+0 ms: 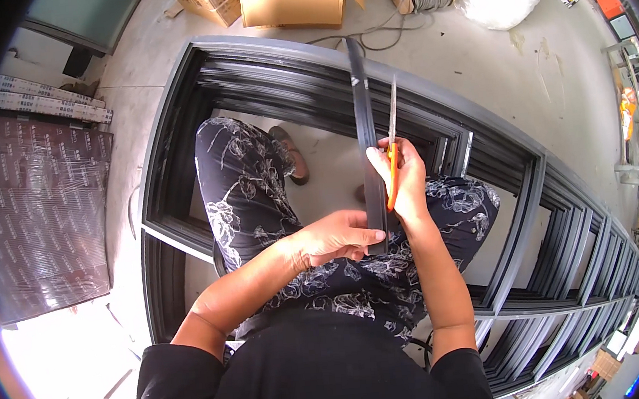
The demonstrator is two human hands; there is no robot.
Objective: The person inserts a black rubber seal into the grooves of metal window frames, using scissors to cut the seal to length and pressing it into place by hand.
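my left hand (pixel 338 237) pinches the near end of the strip (pixel 364 123), thumb on top, probably to steady it; my right hand (pixel 410 179) grips it farther up, scissors (pixel 392 151) tucked along that thumb, blades pointing away from my fingers, likely so i needn't put them down; frames (pixel 521 231) lie beyond and either side of my fingers

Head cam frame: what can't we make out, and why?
- Left hand, head view: part of its grip is hidden behind the black strip.
- Scissors, head view: handle partly covered by the right hand.
- Cardboard carton at upper left, head view: cut off by the top edge.
- Orange-yellow item near the right rim, head view: too small to identify.
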